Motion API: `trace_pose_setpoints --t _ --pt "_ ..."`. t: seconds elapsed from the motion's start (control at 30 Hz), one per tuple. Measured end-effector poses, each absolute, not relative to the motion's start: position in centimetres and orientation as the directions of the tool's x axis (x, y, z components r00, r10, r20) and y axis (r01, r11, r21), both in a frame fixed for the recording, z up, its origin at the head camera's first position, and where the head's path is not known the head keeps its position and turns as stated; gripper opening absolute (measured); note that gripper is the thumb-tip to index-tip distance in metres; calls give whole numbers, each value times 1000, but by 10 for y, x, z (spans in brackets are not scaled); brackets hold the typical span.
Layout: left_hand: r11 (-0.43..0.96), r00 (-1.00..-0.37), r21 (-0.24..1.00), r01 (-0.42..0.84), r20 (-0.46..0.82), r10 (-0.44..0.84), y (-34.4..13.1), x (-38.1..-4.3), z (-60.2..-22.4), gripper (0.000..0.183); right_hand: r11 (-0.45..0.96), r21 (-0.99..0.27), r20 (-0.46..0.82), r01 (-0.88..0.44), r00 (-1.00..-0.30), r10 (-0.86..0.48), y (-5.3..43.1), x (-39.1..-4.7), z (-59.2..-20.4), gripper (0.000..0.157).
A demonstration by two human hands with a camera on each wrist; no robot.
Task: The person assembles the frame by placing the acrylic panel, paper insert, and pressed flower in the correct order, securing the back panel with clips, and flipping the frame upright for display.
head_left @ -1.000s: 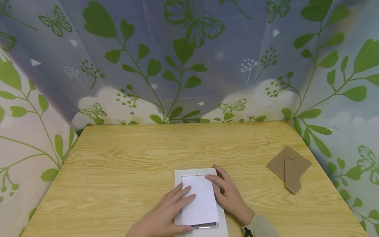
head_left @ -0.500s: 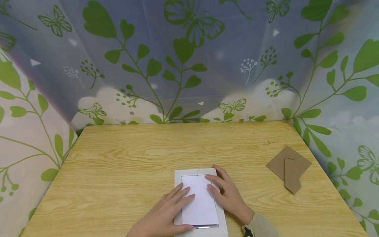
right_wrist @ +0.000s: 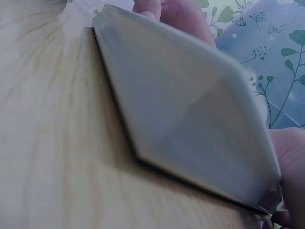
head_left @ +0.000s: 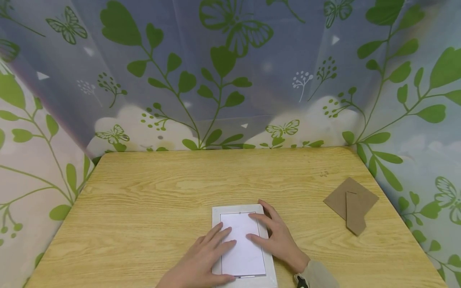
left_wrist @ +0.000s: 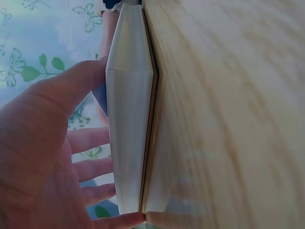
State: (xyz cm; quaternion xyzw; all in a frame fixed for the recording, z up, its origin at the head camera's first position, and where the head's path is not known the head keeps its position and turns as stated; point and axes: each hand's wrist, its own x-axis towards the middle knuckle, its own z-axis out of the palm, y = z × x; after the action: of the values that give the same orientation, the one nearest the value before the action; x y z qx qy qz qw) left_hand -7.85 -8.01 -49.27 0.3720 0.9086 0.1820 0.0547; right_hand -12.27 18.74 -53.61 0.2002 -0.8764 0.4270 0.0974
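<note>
Lying under L hand (head_left: 202,258) & R hand (head_left: 282,242) (fingers apart): white frame (head_left: 269,264) w/ paper (head_left: 243,255).

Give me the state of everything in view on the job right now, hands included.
White picture frame: flat on the table, recess up.
White sheet: flat in the recess, narrow gap at its near end.
Brown backing board: off the frame, stand side up.
Stand: attached; whether fully folded, can't tell.
Left hand: spread, touching sheet and frame.
Right hand: thumb over the sheet.
</note>
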Motion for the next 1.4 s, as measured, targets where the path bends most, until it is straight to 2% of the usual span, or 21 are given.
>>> trace_pose_setpoints --t 0.33,0.57,1.03,1.4 --pt "656 -718 367 660 48 695 -80 -79 -498 83 551 -704 355 -448 -894 -274 188 -124 -538 52" --pt "653 -714 385 652 23 700 -81 -79 -498 68 551 -702 360 -451 -892 -273 188 -124 -539 52" --pt "649 -703 337 682 55 709 -76 -84 -495 68 552 -691 370 -467 -884 -285 189 -124 -540 54" --pt "637 -699 408 654 2 715 -67 -100 -486 61 594 -628 375 -503 -864 -336 189 -123 -538 62"
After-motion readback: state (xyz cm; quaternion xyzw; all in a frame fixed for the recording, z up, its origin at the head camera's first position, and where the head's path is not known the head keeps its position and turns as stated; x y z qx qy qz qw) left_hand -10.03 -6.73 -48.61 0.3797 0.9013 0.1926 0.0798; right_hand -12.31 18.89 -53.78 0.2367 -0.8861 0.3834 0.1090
